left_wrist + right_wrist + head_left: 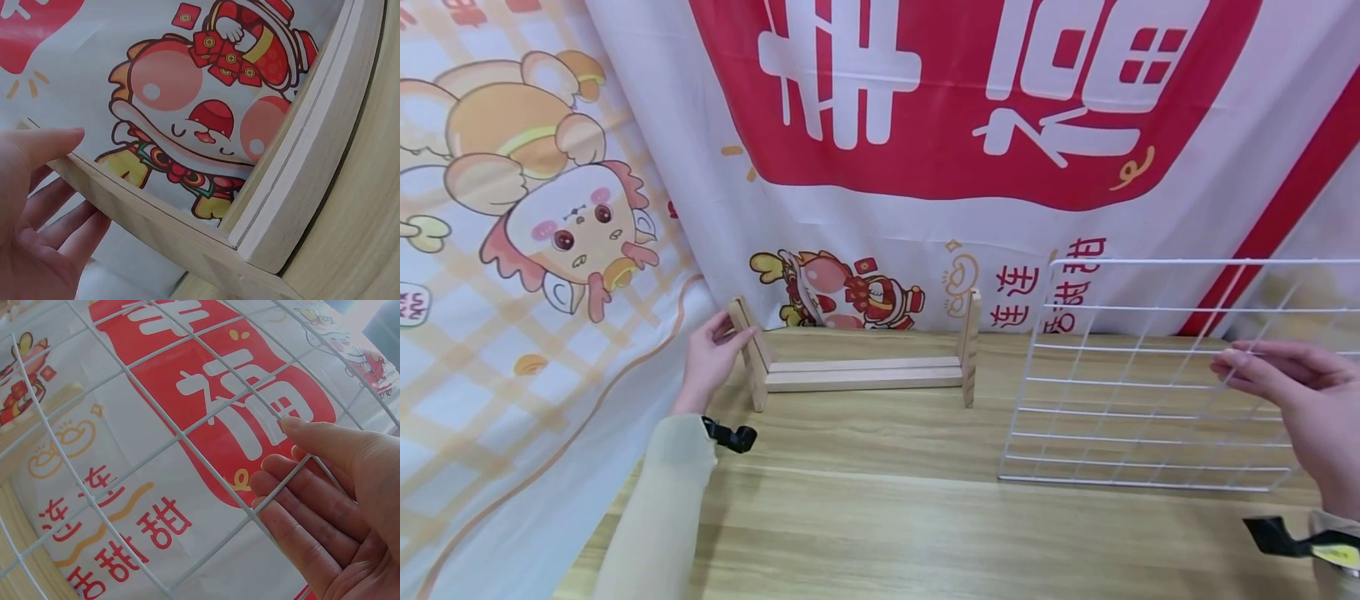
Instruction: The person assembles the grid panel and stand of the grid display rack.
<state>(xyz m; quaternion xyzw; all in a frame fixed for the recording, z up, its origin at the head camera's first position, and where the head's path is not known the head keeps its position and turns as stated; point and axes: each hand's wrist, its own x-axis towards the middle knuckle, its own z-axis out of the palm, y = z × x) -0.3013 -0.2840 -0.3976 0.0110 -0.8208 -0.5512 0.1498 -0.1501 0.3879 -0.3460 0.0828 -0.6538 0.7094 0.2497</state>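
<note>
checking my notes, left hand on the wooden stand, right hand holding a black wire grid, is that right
Not quite: the wire grid is white, not black, as the right wrist view shows. The left hand is on the wooden stand and the right hand holds the wire grid.

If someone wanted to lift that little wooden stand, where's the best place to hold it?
Probably by the left post and the right post, each from its outer side. The wooden stand sits upright on the table, and its slim posts rise well above the low crossbar, so each looks easy to pinch.
</note>
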